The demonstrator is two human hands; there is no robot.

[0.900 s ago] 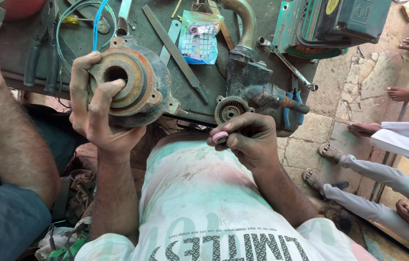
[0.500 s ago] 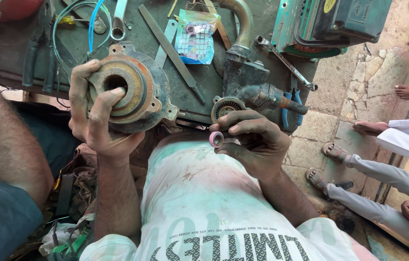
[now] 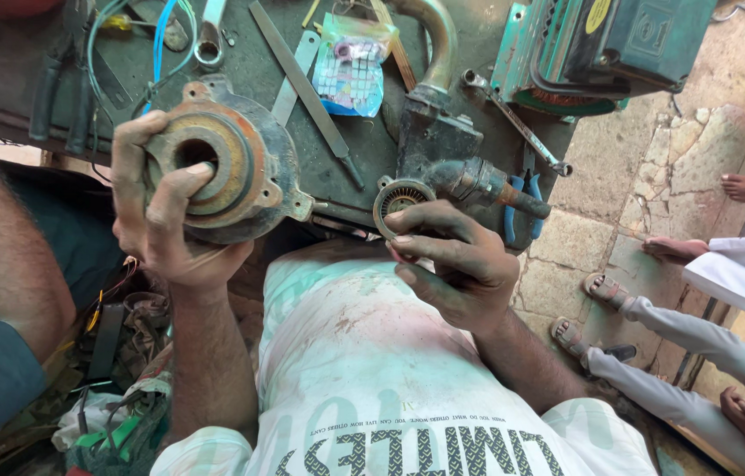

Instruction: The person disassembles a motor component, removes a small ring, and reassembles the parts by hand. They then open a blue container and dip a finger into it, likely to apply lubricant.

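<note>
Single head-worn camera, looking steeply down the person's own chest, close above both hands, cluttered workbench (image 3: 363, 167) at the frame's top

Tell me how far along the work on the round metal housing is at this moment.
Done: the rusty round housing is off the bench and separate from the pump body lying there. In hand: the left hand grips the housing with its bore facing up, and the right hand pinches something too hidden to identify beside the ring-shaped bearing. Left: nothing sits in the bore yet, and the housing and pump body remain apart.
</note>
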